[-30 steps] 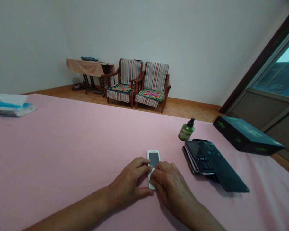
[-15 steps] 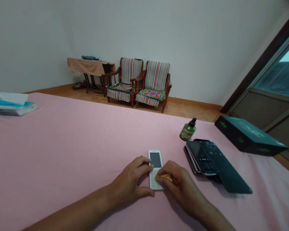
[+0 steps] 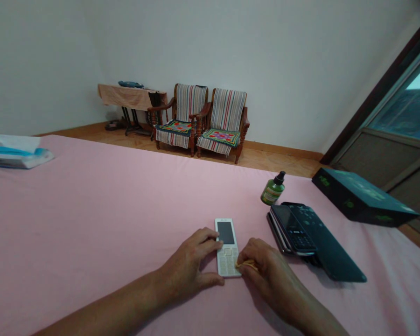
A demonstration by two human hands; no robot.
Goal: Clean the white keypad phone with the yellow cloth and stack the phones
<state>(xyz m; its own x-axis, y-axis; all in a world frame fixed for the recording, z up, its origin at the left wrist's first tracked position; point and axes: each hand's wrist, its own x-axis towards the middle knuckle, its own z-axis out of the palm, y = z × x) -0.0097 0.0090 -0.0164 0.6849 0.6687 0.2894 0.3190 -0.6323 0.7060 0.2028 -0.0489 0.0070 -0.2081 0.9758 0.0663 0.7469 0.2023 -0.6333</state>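
Observation:
A white keypad mobile phone point(image 3: 228, 261) lies face up on the pink cover, its dark screen toward the far side. My left hand point(image 3: 192, 259) holds it steady from the left, index and middle fingertips on its edge and the thumb by its lower corner. Pinched in my right hand point(image 3: 266, 263) is a small yellowish piece of cloth point(image 3: 247, 264), mostly hidden by the fingers. The cloth touches the phone's right edge beside the keypad. Nearest to my right hand on the far side is a dark keypad phone point(image 3: 296, 231) on a stack of devices.
Under the stack sticks out a dark flat panel point(image 3: 336, 252). Behind it stand a green spray bottle point(image 3: 273, 190) and a black box point(image 3: 364, 196). A pack of wipes or tissues point(image 3: 17, 156) lies far left on the pink cover point(image 3: 108, 200). Two wooden armchairs point(image 3: 219, 123) stand by the wall.
My right hand has slid right with the cloth, from over the keypad to the phone's right edge, uncovering the keys. My left hand and the phone have hardly moved.

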